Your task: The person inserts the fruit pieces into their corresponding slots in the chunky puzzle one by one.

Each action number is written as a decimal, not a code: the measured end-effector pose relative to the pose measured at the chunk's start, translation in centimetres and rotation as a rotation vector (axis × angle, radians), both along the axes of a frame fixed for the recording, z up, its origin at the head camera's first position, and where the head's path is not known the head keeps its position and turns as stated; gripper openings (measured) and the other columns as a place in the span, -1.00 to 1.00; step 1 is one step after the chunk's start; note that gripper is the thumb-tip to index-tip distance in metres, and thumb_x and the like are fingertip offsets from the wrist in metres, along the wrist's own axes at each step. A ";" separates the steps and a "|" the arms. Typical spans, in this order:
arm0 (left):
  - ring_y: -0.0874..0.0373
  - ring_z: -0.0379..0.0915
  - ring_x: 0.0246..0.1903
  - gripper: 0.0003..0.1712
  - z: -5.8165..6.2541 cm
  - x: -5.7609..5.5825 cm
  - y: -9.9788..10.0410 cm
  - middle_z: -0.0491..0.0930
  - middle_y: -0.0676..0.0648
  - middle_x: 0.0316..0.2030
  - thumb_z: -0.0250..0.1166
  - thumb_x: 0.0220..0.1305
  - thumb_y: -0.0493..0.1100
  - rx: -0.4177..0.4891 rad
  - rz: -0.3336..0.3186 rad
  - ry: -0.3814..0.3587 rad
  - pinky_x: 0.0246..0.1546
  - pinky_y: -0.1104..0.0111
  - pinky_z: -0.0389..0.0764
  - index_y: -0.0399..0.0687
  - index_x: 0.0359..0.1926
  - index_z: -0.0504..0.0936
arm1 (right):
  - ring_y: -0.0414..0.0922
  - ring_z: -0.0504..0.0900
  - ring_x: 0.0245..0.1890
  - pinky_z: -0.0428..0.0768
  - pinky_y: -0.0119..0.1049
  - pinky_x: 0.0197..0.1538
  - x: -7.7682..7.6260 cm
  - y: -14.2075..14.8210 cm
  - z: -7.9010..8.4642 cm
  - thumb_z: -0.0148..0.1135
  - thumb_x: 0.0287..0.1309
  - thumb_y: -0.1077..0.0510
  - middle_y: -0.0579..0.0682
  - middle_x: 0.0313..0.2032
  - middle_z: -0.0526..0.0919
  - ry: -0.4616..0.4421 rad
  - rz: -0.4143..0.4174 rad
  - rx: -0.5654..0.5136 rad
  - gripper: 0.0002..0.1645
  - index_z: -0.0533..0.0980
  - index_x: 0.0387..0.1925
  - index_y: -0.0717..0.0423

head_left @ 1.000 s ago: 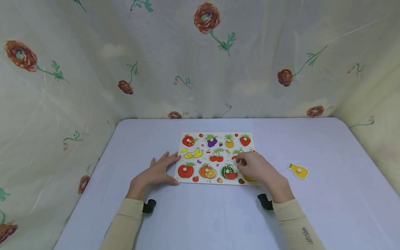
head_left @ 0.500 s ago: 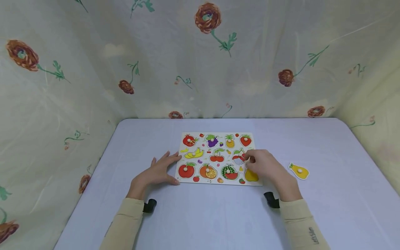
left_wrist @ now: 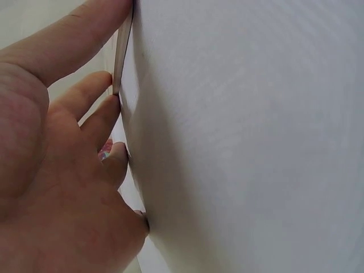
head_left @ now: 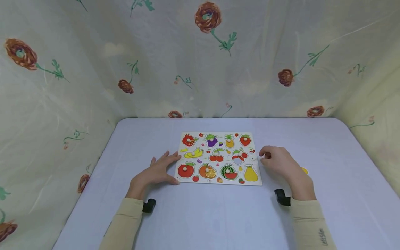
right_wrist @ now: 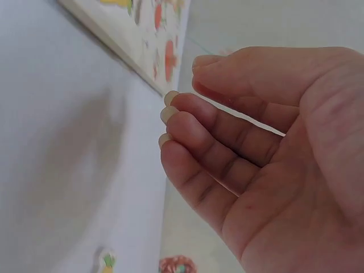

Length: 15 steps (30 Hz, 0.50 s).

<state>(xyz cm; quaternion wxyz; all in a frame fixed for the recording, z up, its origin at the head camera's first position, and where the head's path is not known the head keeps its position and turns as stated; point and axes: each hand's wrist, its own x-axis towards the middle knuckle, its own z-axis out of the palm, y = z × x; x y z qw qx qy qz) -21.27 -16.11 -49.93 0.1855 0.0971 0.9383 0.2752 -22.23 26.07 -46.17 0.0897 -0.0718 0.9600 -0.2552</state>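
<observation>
A white fruit puzzle board [head_left: 218, 184] lies on the table, with several knobbed fruit pieces in it. My left hand [head_left: 157, 171] rests at its left edge, fingers spread; in the left wrist view the fingertips [left_wrist: 105, 122] meet the board's side. Just off the right edge is my right hand [head_left: 278, 161], its fingers loosely bent and holding nothing, as the right wrist view also shows. A yellow pear piece [head_left: 305, 170] lies on the table, mostly hidden behind this hand. On the board, the yellow pear shape [head_left: 251, 173] at the lower right bears no knob.
The table [head_left: 200, 218] has a pale lilac cover. Behind it and at both sides hangs a flowered cloth [head_left: 250, 69]. A black wrist camera [head_left: 282, 198] sticks out from the right wrist, and another camera [head_left: 149, 205] from the left.
My right hand has moved right, off the board and toward the loose pear piece, which it now partly covers. The board's right side has come into sight. My left hand has stayed put.
</observation>
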 end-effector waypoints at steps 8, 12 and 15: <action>-0.01 -0.37 0.61 0.15 -0.1 0.0 -0.2 0.06 0.06 0.56 0.59 -0.11 0.03 -0.003 0.004 0.004 0.49 -0.27 -0.46 0.28 0.51 0.21 | 0.03 0.46 -0.22 0.48 -0.30 -0.28 0.0 2.2 0.3 0.16 0.28 0.18 0.14 -0.24 0.55 -0.008 -0.051 0.004 -0.68 0.55 0.02 0.22; -0.04 -0.35 0.60 0.16 -0.2 0.0 -0.2 0.06 0.04 0.56 0.60 -0.12 0.04 -0.006 0.003 0.010 0.49 -0.28 -0.44 0.27 0.51 0.21 | 0.04 0.46 -0.22 0.48 -0.29 -0.29 0.1 3.3 0.4 0.15 0.28 0.15 0.17 -0.21 0.55 -0.017 -0.072 0.008 -0.64 0.54 0.05 0.24; -0.05 -0.35 0.60 0.15 -0.3 0.1 -0.2 0.07 0.04 0.56 0.59 -0.11 0.04 -0.006 0.000 0.015 0.49 -0.28 -0.44 0.27 0.51 0.21 | 0.06 0.48 -0.22 0.50 -0.27 -0.30 0.3 4.0 0.6 0.14 0.28 0.16 0.21 -0.18 0.56 -0.026 -0.091 0.027 -0.63 0.53 0.05 0.26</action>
